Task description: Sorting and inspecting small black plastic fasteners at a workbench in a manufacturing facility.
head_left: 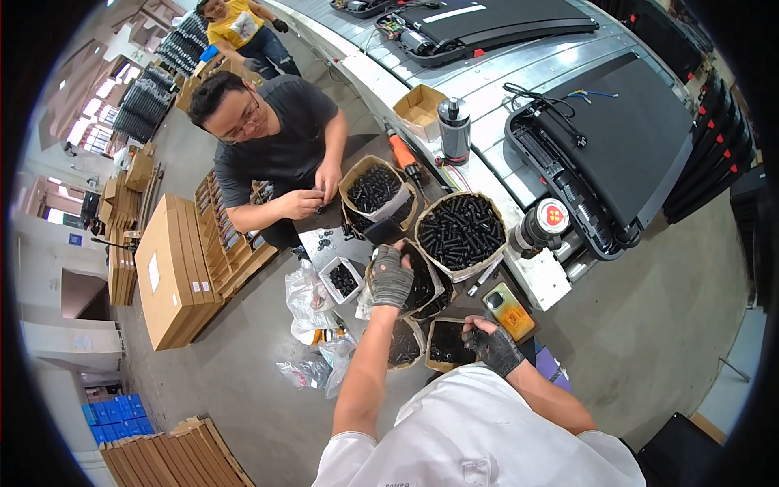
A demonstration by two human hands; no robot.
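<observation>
My left hand [391, 280], in a grey fingerless-tipped glove, reaches over the middle box of small black parts [422, 286]. Its fingers are bent together at the box's far edge; what they hold, if anything, is hidden. My right hand [495, 347], in a dark glove, is closed in a pinch beside the near box [449, 342], which holds a few dark parts. Whatever lies between those fingertips is too small to name. Ahead stands a large round-edged container of black cylindrical parts [461, 233]. Another near box [404, 345] sits partly under my left forearm.
A co-worker [272, 150] sits across the bench, both hands together over small parts. Around the bench are a white tray [342, 279], plastic bags [308, 300], a phone [510, 312], an orange power screwdriver [403, 154], a lidded cup [542, 226] and a black machine panel [608, 146].
</observation>
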